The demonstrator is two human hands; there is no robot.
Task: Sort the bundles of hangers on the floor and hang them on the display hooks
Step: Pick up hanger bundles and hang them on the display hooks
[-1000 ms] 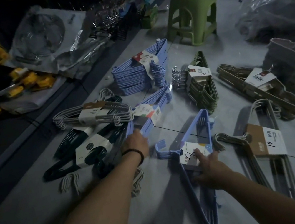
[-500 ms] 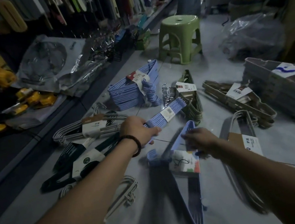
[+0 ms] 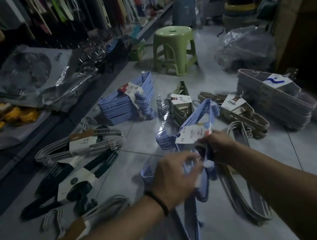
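Several bundles of hangers lie on the grey tiled floor. My right hand (image 3: 219,145) grips a blue hanger bundle with a white label (image 3: 192,135), lifted off the floor in the middle. My left hand (image 3: 176,179), with a black band on the wrist, curls its fingers round a second blue bundle (image 3: 188,219) that hangs down toward me. The two hands are close together and the two bundles touch. A stack of blue hangers (image 3: 124,106) sits farther back. Goods hang on display hooks (image 3: 71,8) at the upper left.
Around me lie a white bundle (image 3: 78,145), dark green bundles (image 3: 74,175), an olive bundle (image 3: 182,103), a beige bundle (image 3: 240,114), a grey stack (image 3: 275,96) and pale wire hangers (image 3: 245,178). A green stool (image 3: 174,48) and a plastic bag (image 3: 244,49) stand behind. A low shelf (image 3: 26,112) runs along the left.
Both hands have drawn together toward me. The left has carried its blue bundle over to the right hand's bundle, and both bundles are now lifted off the floor.
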